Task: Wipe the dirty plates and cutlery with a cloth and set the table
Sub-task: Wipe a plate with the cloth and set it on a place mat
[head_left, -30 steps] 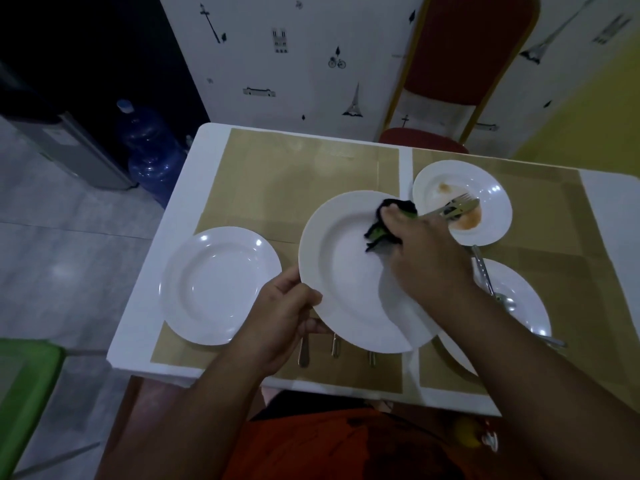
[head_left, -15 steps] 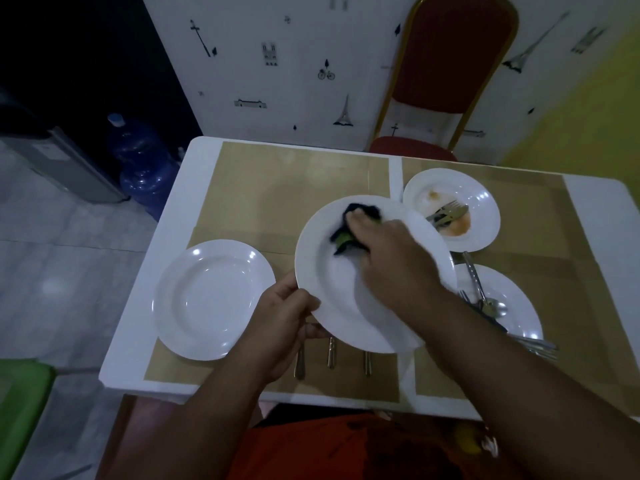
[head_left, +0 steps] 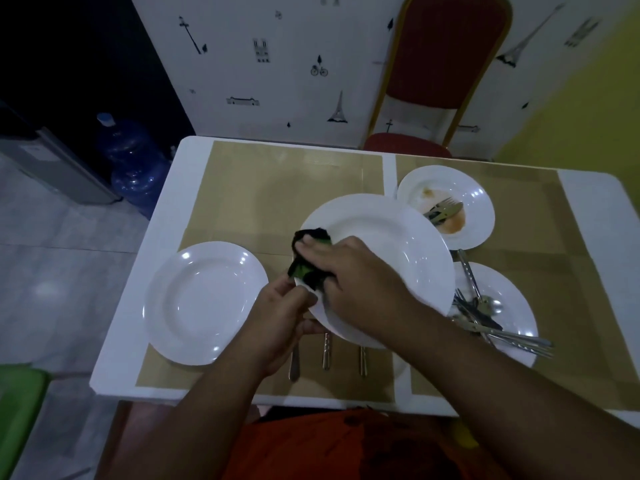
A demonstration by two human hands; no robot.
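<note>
A large white plate [head_left: 398, 251] is held tilted above the table. My left hand [head_left: 280, 320] grips its near-left rim. My right hand [head_left: 349, 271] presses a dark cloth [head_left: 308, 258] with a green patch against the plate's left edge. A clean white plate [head_left: 204, 303] lies on the placemat to the left. At the back right, a small plate [head_left: 446, 206] has orange stains and a fork [head_left: 443, 211] on it. Another plate [head_left: 512, 299] at the right holds several pieces of cutlery [head_left: 481, 313]. Three cutlery handles [head_left: 325, 356] stick out from under the held plate.
The white table [head_left: 114, 362] carries tan placemats [head_left: 287, 188]. A red chair [head_left: 446, 57] stands at the far side. A blue water jug [head_left: 133, 164] is on the floor at the left, and a green object [head_left: 17, 410] is at the lower left.
My right hand has slid the cloth from the plate's upper right across to its left edge, close to my left hand. The camera view shifted a little.
</note>
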